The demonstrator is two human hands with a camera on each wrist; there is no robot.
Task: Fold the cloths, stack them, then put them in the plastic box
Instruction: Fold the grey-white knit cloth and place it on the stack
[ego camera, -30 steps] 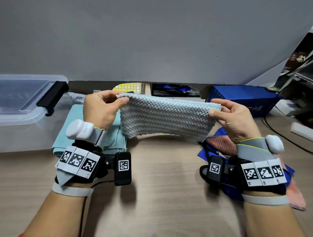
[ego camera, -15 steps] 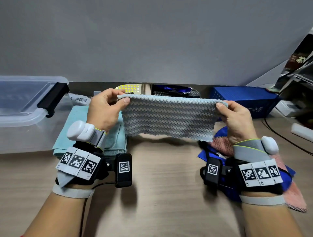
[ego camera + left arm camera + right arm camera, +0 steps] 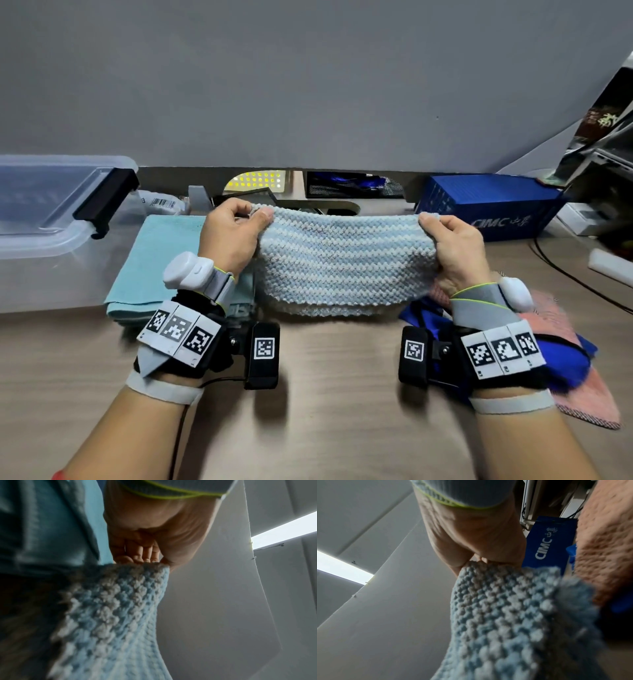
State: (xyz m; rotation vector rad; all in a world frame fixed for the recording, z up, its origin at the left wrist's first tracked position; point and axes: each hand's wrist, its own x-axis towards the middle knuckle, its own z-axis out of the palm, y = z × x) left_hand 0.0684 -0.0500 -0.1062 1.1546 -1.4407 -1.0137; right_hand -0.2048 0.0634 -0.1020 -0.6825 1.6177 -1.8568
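At the far left stands the clear plastic storage box with a black latch, and just beside it on the pale wooden table lies a light teal cloth folded flat, which looks like the start of the stack.

The left hand pinches one upper corner of the blue-and-white striped knitted cloth, thumb on the near face and fingers curled behind it (the left wrist view shows the fingertips bunched against the cloth's edge). Compared with a second ago, the cloth has come down: it then hung clear of the table, stretched taut between the two hands, and now its lower edge lies on the wood in a doubled roll while the top edge sags slightly. The hands have also dropped and drawn a little closer together.

The right hand holds the opposite upper corner in the same curled pinch. Beyond it, a crumpled royal-blue cloth and a pink terry cloth lie heaped, not yet folded, near a dark blue cardboard carton printed CIMC.

The lowering suggests that a fold is starting: the top edge would probably be laid over the resting part next. Most of the task remains.
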